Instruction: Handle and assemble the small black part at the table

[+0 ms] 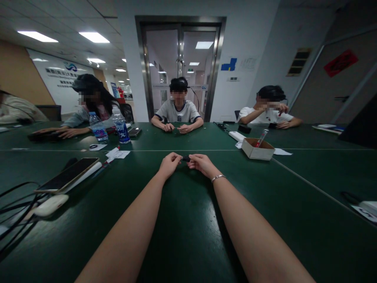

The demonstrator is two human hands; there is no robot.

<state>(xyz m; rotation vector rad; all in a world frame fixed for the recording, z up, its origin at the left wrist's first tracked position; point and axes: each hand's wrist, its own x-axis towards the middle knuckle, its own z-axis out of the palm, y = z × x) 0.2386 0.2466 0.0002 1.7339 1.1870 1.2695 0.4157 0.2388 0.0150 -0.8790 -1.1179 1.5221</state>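
Note:
Both arms reach forward over the dark green table (182, 220), and my hands nearly meet ahead of me. Between the thumb and fingers of my right hand (202, 164) is a small black object (186, 158), too small to tell its kind. My left hand (171, 164) is pinched closed at the object's left end, where a tiny pale tip shows. What exactly the left fingertips grip is hidden. A silver bracelet (218, 178) circles my right wrist.
To the left lie a phone (69, 175), a white rounded device (51, 205) and black cables (17, 208). Two water bottles (121, 127) stand farther back. At right sits a small cardboard box (257, 151) holding a clear tube. Several people sit around the table, one person (178, 110) directly opposite.

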